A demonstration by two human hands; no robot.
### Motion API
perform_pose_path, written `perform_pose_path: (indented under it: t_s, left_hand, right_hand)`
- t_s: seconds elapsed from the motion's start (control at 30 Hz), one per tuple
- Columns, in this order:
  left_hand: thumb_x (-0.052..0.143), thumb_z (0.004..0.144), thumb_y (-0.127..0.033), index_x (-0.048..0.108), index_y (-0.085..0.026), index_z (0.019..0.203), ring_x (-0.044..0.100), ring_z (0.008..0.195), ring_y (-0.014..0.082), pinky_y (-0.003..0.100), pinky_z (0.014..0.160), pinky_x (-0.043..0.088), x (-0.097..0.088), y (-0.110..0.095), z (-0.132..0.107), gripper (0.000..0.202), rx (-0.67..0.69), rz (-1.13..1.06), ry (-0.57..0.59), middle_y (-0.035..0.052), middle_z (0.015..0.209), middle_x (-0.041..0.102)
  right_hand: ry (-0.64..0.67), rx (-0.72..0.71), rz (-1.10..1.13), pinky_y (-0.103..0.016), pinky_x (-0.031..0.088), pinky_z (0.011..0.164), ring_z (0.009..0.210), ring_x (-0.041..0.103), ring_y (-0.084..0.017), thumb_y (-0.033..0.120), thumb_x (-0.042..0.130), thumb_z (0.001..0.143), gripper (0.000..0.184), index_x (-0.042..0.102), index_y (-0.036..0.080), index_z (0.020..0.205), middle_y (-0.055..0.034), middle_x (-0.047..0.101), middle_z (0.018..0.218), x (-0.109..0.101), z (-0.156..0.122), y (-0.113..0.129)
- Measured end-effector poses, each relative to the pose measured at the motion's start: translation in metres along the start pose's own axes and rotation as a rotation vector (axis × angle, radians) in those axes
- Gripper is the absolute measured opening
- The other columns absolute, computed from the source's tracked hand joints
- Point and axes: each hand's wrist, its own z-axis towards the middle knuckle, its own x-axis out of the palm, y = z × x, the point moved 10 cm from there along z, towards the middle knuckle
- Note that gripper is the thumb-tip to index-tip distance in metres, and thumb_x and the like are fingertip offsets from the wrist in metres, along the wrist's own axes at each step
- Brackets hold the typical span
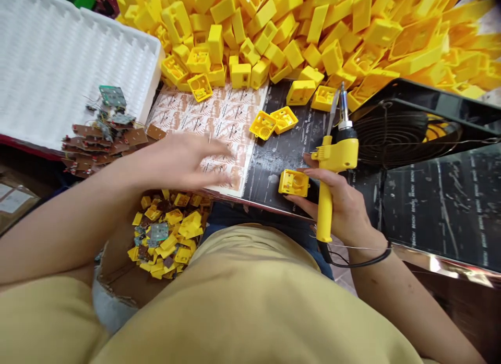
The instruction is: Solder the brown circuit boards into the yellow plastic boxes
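Observation:
My right hand is wrapped around a yellow soldering gun, its metal tip pointing away from me. The thumb and fingertips of that hand also grip a small yellow plastic case, open side up, by the table's front edge. My left hand is blurred, hovering over a printed sheet with its fingers apart and nothing between them. Beyond the hands, two more open cases, a nearer one and one leaning on it, lie on the black tabletop.
A large heap of yellow cases covers the back. At the left, a stack of circuit boards sits by a white foam tray. A black fan stands at right. Below the edge is a carton of cases and boards.

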Motion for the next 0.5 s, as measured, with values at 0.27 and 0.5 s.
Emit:
perform_pose_path:
  t_s: [0.27, 0.5]
  left_hand:
    - [0.055, 0.088, -0.021, 0.050, -0.021, 0.144, 0.063, 0.114, 0.0249, 0.035, 0.090, 0.052, 0.021, -0.010, 0.093, 0.056, 0.044, 0.262, -0.294, 0.0138, 0.137, 0.060]
    - [0.043, 0.090, -0.074, 0.063, -0.022, 0.133, 0.070, 0.089, 0.0284, 0.032, 0.065, 0.044, 0.040, -0.033, 0.045, 0.070, -0.181, 0.334, -0.162, 0.0136, 0.093, 0.074]
  right_hand:
    - [0.016, -0.021, -0.031, -0.042, 0.059, 0.093, 0.117, 0.065, -0.027, 0.034, 0.074, 0.086, 0.053, 0.046, 0.025, 0.131, -0.0125, 0.064, 0.129, 0.007, -0.001, 0.000]
    - [-0.042, -0.051, -0.068, -0.039, 0.061, 0.084, 0.112, 0.067, -0.029, 0.032, 0.077, 0.083, 0.062, 0.046, 0.024, 0.136, -0.0148, 0.064, 0.129, 0.008, -0.004, 0.001]
